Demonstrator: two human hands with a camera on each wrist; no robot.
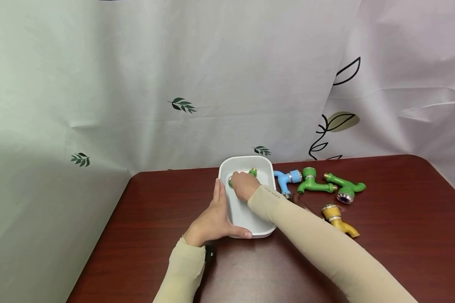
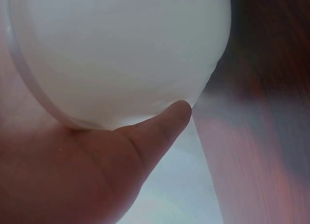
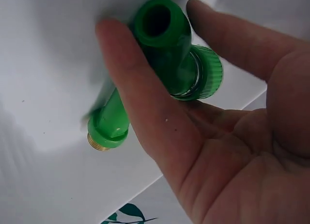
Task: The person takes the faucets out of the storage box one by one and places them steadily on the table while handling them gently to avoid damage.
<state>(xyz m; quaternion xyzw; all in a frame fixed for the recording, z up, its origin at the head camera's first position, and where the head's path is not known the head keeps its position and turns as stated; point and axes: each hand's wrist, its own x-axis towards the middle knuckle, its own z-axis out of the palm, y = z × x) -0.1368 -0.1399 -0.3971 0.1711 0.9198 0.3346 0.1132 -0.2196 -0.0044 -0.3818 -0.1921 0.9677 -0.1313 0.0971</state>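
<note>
A white rectangular container [image 1: 244, 216] stands on the table. Its near left corner lies between the straight fingers and thumb of my left hand [image 1: 211, 221]; the fingers rest along the left wall and the thumb touches the near side. In the left wrist view the thumb [image 2: 160, 127] lies against the container's white wall [image 2: 126, 50]. Inside the container my right hand [image 1: 245, 186] grips a green water tap [image 3: 167, 54]. The right wrist view shows its open spout, ribbed green knob and brass threaded end, with fingers around the body.
Right of the container lie a blue tap [image 1: 284, 180], a green tap [image 1: 314, 184], another green tap [image 1: 345, 185] and a yellow tap [image 1: 339, 221]. A brownish object [image 1: 301, 202] is partly hidden by the right sleeve. A white patterned curtain [image 1: 220, 84] hangs behind the table.
</note>
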